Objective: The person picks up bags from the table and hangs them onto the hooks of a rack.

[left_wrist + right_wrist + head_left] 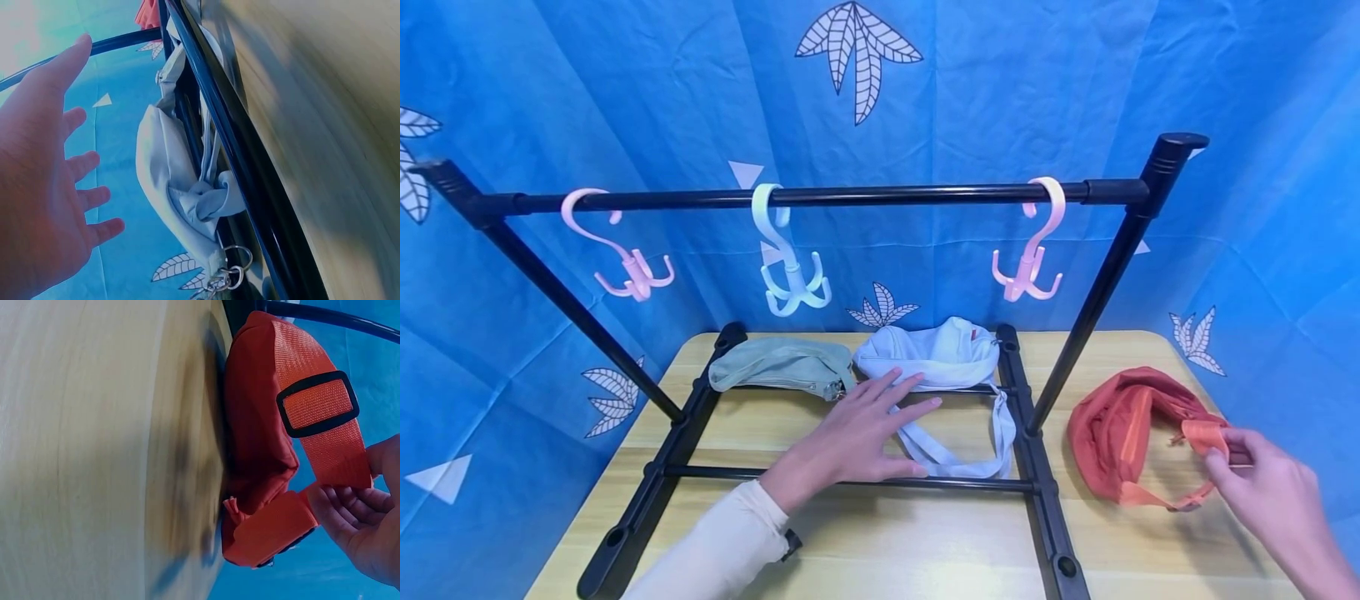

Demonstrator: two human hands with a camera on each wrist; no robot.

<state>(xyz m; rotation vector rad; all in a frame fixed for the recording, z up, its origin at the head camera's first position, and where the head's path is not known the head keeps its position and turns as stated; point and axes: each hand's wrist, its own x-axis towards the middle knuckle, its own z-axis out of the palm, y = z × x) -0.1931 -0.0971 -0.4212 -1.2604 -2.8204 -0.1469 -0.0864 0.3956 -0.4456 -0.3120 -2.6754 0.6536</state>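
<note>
On the right of the table lies a red waist bag [1101, 429] with an orange strap [334, 450] and a black slider buckle [317, 404]. My right hand [1270, 479] pinches that strap between thumb and fingers, while the bag's body rests on the wood. My left hand [865, 429] is spread over the rack's lower bars, fingers apart and holding nothing. Nearest to it is a light blue waist bag [925, 350], its strap [1003, 433] looped toward the front. Left of that sits a green waist bag [775, 362] with a zipper.
A black rack [895, 196] stands on the wooden table [910, 542]. From its top bar hang a pink hook [636, 271] at left, a pale blue hook [792, 275] near the middle and another pink hook [1026, 267] at right. Blue patterned cloth [1015, 92] surrounds the table.
</note>
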